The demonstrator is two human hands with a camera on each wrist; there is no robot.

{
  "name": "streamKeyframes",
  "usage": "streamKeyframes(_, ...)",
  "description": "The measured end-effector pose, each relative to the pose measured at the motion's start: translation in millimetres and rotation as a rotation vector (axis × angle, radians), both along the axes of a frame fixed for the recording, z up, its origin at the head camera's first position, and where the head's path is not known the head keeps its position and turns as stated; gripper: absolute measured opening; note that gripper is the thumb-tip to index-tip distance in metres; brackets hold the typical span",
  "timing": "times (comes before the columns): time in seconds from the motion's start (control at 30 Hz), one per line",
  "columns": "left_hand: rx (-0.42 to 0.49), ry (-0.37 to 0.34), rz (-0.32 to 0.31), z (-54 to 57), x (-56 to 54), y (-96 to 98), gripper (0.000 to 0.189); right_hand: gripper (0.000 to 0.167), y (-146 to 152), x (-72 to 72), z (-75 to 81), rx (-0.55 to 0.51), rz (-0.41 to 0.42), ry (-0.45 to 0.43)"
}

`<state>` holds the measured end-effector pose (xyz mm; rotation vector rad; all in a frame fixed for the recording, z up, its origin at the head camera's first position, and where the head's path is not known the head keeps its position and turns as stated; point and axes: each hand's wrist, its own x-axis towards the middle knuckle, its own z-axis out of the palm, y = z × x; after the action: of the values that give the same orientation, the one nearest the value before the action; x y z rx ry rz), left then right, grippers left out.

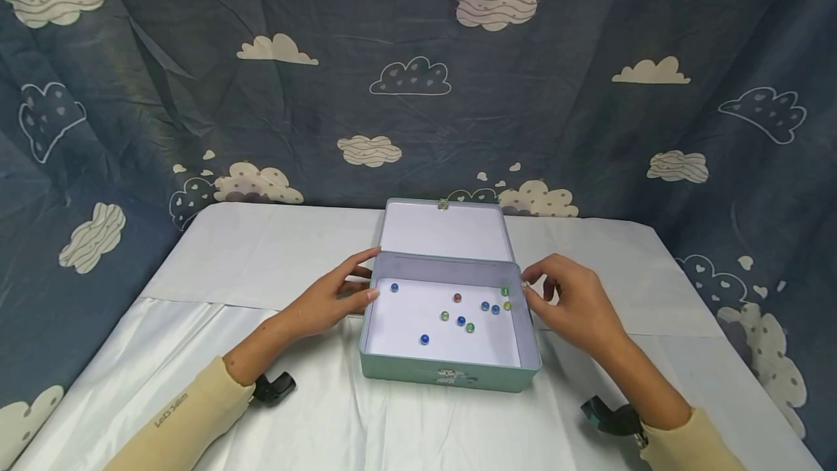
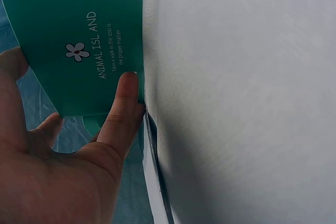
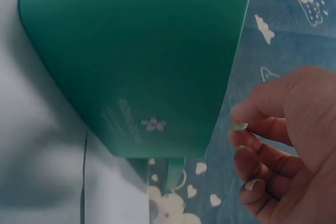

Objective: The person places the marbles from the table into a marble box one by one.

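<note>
A green tin box (image 1: 451, 375) with a white inside stands on the table, its hinged lid (image 1: 447, 231) laid back behind it. On its floor lie several glass marbles, among them a blue marble (image 1: 424, 339), a red marble (image 1: 457, 298) and a green marble (image 1: 470, 327). Extended fingers of my left hand (image 1: 330, 302) touch the left side wall and rim. At the right rim, my right hand (image 1: 572, 302) pinches a small pale marble (image 3: 240, 126) between thumb and index fingertip, while the other fingers curl loosely below.
A white cloth (image 1: 294, 398) covers the table. Behind it hangs a dark blue curtain (image 1: 418, 122) with a cloud print. A black wrist camera (image 1: 275, 388) sits at the left sleeve, and another black camera (image 1: 611, 416) at the right one.
</note>
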<state>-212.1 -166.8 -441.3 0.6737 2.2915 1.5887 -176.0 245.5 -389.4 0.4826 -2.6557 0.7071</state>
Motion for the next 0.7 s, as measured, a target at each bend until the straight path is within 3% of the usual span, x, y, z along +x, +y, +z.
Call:
streamKeyframes(0.5,-0.016,0.003,0.003,-1.2,-0.3,-0.6,0.075,0.027,-27.0,10.0,-7.0,-0.002,0.214,0.041)
streamKeyframes(0.7,-0.015,-0.001,0.006,-0.4,0.0,0.1,0.075,0.025,-34.2,10.3,-12.6,-0.013,0.229,0.028)
